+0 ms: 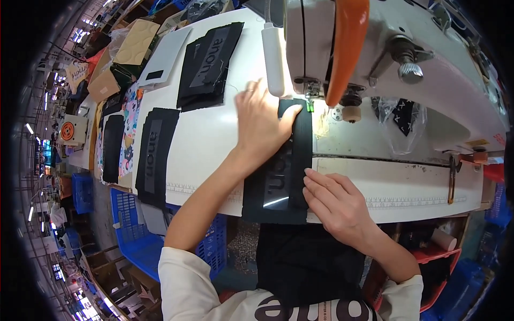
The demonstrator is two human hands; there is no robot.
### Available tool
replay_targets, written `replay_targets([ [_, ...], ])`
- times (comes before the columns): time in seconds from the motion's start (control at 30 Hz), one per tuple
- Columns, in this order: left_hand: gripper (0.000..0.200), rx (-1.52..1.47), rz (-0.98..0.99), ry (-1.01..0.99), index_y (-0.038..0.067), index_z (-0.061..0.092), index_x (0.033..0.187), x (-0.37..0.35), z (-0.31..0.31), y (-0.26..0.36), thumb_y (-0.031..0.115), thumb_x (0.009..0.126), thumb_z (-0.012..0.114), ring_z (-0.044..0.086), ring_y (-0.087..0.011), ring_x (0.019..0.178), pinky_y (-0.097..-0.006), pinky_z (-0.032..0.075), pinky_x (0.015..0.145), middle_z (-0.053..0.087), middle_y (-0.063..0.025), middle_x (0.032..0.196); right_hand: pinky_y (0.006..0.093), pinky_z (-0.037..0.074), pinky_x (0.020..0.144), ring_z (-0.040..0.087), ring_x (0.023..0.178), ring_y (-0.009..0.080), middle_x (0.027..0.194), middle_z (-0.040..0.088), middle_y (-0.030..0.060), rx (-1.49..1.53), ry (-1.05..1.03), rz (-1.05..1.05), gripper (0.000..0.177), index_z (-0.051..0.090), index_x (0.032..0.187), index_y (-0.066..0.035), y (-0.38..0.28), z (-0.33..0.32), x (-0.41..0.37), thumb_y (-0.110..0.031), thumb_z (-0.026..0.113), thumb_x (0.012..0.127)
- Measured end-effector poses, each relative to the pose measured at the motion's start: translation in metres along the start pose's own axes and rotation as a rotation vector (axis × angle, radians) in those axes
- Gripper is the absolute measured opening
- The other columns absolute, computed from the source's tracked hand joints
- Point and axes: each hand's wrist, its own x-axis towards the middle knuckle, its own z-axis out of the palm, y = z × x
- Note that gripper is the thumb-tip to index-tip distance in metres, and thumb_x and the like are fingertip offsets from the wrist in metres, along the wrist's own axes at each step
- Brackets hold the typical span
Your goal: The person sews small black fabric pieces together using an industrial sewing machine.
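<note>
A long black fabric panel (254, 206) with a dark glossy strip lettered "anon." lies on the white sewing table, its far end at the presser foot (309, 101) of the sewing machine (321, 48). My left hand (263, 120) rests across the panel's far end, thumb pressed on the fabric and fingers spread toward the table, slightly blurred. Along the panel's right edge, near its close end, my right hand (336, 206) lies with fingers extended, fingertips touching the edge. Neither hand grips anything. My left forearm hides part of the lettering.
More lettered black panels lie in a stack (211, 64) at the back and in a pile (155, 155) at the left. A clear plastic bag (404, 125) sits under the machine arm. A ruler strip (396, 203) runs along the front edge. Below stands a blue basket (131, 230).
</note>
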Motion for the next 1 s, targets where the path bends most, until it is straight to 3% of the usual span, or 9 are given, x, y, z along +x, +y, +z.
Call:
replay_targets([
  [0.07,0.02,0.112,0.148,0.039,0.002,0.068,0.091,-0.02,-0.024,0.012,0.003,0.072,0.071,0.063,-0.0355,0.098,-0.0436,0.047,0.088,0.066,-0.015,0.099,0.0399,0.05,0.094,0.065,0.114,0.0256,0.11,0.069,0.013,-0.016,0.01,0.021,0.023,0.07,0.098,0.0,-0.005,-0.006,-0.006,-0.008,0.071,0.077],
  [0.13,0.03,-0.218,0.355,-0.226,0.001,0.067,0.1,-0.052,-0.049,0.011,-0.002,0.07,0.067,0.064,-0.0373,0.1,-0.0465,0.05,0.091,0.064,-0.0165,0.108,0.0402,0.048,0.093,0.064,0.111,0.0227,0.111,0.068,0.0096,-0.036,0.04,0.07,0.026,0.071,0.102,-0.004,-0.016,-0.01,-0.015,-0.013,0.074,0.078],
  [0.2,0.033,-0.244,0.447,-0.403,-0.003,0.068,0.104,-0.082,-0.062,0.024,0.0,0.071,0.068,0.064,-0.0352,0.109,-0.0463,0.051,0.098,0.066,-0.0165,0.112,0.0401,0.047,0.092,0.063,0.108,0.0217,0.11,0.067,0.0078,-0.017,0.059,0.076,0.028,0.071,0.105,-0.005,-0.023,0.0,-0.032,-0.015,0.076,0.078],
  [0.47,0.033,-0.023,0.668,-0.306,-0.007,0.071,0.102,-0.111,-0.058,0.033,0.005,0.071,0.067,0.068,-0.0316,0.109,-0.0418,0.059,0.092,0.069,-0.0152,0.112,0.0373,0.047,0.088,0.061,0.102,0.0174,0.105,0.062,0.0022,-0.009,0.139,0.048,0.026,0.072,0.107,-0.006,-0.03,0.016,-0.051,-0.018,0.074,0.083],
  [0.67,0.028,-0.015,0.676,-0.292,-0.005,0.072,0.099,-0.111,-0.055,0.036,0.006,0.073,0.068,0.069,-0.0309,0.106,-0.0409,0.06,0.09,0.069,-0.0154,0.108,0.0398,0.045,0.089,0.062,0.105,0.021,0.112,0.066,0.0035,0.02,0.171,0.07,0.034,0.072,0.109,-0.008,-0.031,0.018,-0.049,-0.018,0.08,0.078],
  [0.77,0.023,0.012,0.696,-0.283,-0.005,0.072,0.096,-0.108,-0.057,0.035,0.007,0.076,0.069,0.069,-0.0309,0.103,-0.0401,0.061,0.087,0.069,-0.0167,0.107,0.0396,0.045,0.091,0.062,0.109,0.0194,0.116,0.067,0.0051,0.008,0.12,0.076,0.029,0.072,0.108,-0.007,-0.032,0.014,-0.046,-0.02,0.076,0.083],
  [0.87,0.015,-0.318,0.451,-0.523,-0.004,0.07,0.092,-0.087,-0.064,0.034,0.008,0.083,0.068,0.069,-0.0317,0.095,-0.0393,0.059,0.08,0.069,-0.016,0.102,0.0409,0.044,0.093,0.062,0.111,0.0192,0.12,0.067,0.0058,-0.003,0.077,0.067,0.029,0.071,0.108,-0.007,-0.031,0.01,-0.044,-0.02,0.076,0.083],
  [0.93,0.011,-0.394,0.342,-0.253,-0.002,0.067,0.09,-0.055,-0.044,0.01,0.008,0.085,0.069,0.065,-0.032,0.087,-0.0419,0.053,0.073,0.068,-0.0137,0.093,0.0437,0.042,0.095,0.062,0.11,0.0205,0.123,0.066,0.0056,-0.001,0.028,0.048,0.035,0.072,0.111,-0.008,-0.03,0.007,-0.043,-0.02,0.08,0.079],
  [1.0,0.014,-0.006,0.142,0.038,0.001,0.066,0.093,-0.015,-0.021,-0.007,0.01,0.084,0.072,0.061,-0.0322,0.091,-0.0462,0.047,0.077,0.066,-0.0119,0.085,0.045,0.041,0.095,0.062,0.11,0.0203,0.123,0.066,0.0051,-0.004,0.004,0.043,0.036,0.071,0.111,-0.008,-0.032,0.004,-0.042,-0.021,0.08,0.079],
])
